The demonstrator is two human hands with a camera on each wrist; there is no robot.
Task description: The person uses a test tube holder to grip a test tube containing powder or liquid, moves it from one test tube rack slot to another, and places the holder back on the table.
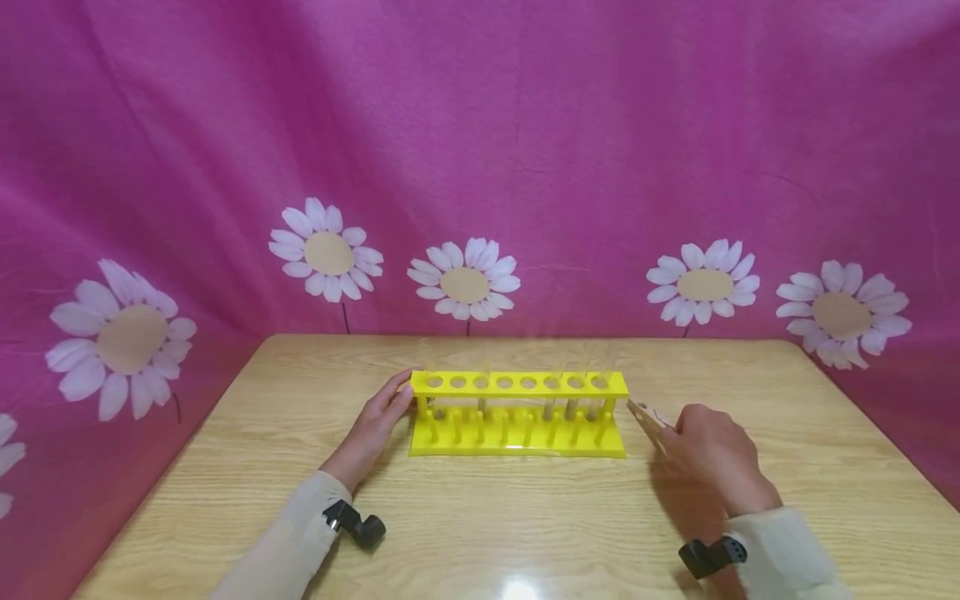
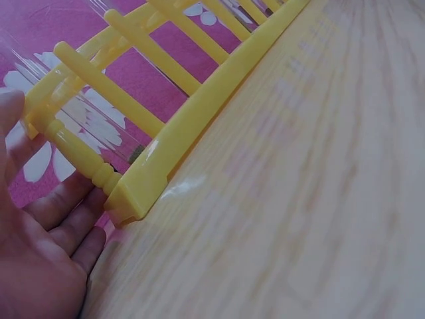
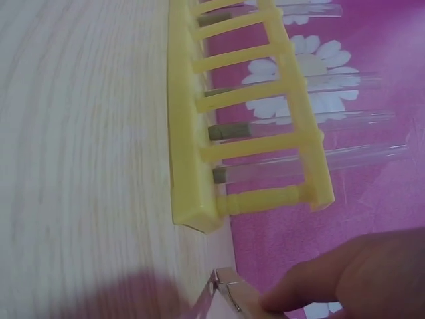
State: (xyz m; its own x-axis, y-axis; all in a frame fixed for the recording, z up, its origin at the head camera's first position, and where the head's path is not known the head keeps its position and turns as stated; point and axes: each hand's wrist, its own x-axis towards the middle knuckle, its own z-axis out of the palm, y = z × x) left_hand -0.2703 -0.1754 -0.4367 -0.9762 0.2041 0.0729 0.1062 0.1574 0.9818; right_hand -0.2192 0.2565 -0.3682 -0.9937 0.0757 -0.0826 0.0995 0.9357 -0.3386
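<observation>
A yellow test tube rack (image 1: 517, 385) stands upright on the table, with several clear glass test tubes (image 3: 358, 157) in its holes. Dark matter (image 3: 231, 129) lies at the tubes' bottoms. My left hand (image 1: 377, 427) grips the rack's left end; in the left wrist view the thumb is at the upper bar and the other fingers (image 2: 80, 222) are around the end post. Off the rack's right end, my right hand (image 1: 716, 454) holds a wooden test tube holder (image 1: 649, 422) with a metal spring, its tip pointing at the rack. The right fingers are partly hidden.
The wood-grain table (image 1: 510, 525) extends in front of the rack and to both sides. Behind it and at the sides hangs a pink cloth (image 1: 570, 167) with white flowers. Each sleeve carries a small black wrist camera (image 1: 366, 530).
</observation>
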